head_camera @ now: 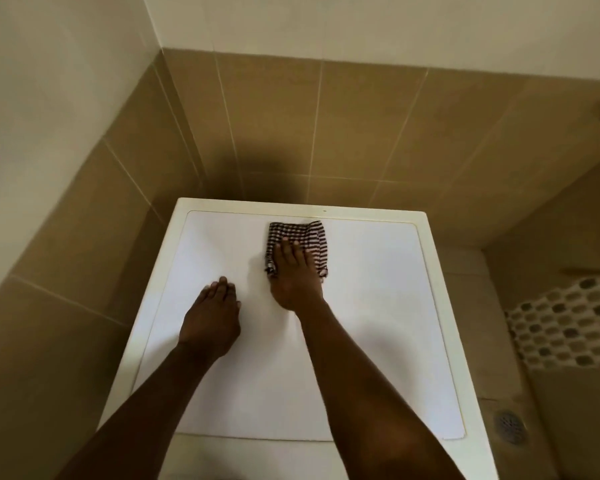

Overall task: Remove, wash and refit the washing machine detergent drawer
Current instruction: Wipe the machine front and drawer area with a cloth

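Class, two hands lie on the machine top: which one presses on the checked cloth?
The right hand, lying flat on the checked cloth; the left hand rests on the bare white top, nearer the person.

Dim, warm and yellowish overall. Brightest on the white washing machine top (378,306), with no hard glare. Throws a broad dark shadow onto the far tiled wall (361,133) just above the machine's far edge, suggesting light from the near side. Lays a faint soft shadow left of the right hand (293,275). Bends straight lines towards the edges, wide-angle. Smears the mosaic tiles (568,323) at far right with blur; slightly soft everywhere.
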